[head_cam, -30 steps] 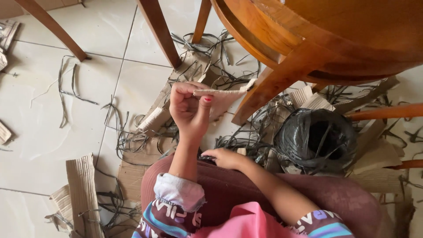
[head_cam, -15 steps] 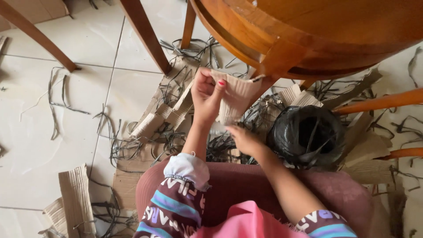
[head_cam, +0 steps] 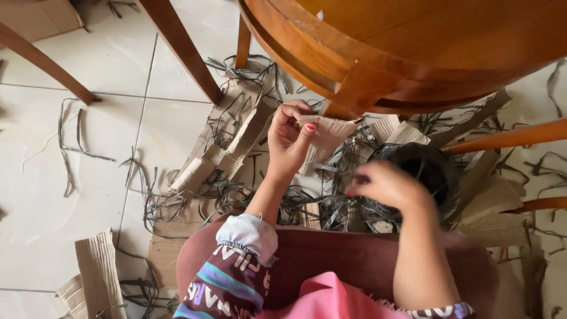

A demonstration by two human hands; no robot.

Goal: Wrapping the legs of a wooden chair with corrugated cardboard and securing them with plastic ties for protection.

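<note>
Corrugated cardboard offcut at lower left on pale floor tiles, more scraps and dark strips littered toward centre. Left hand at mid-frame, fingers curled, thumb and fingertips pinched shut on a strip of corrugated cardboard; strip's long axis roughly level, running rightward from that hand toward the wooden chair leg. Right hand lower and to the right, blurred, fingers loosely bent, apart from the strip; grip impossible to tell. Nearer to the strip: left hand. Just behind the right hand, a dark coiled bundle. Further right, wooden rungs.
</note>
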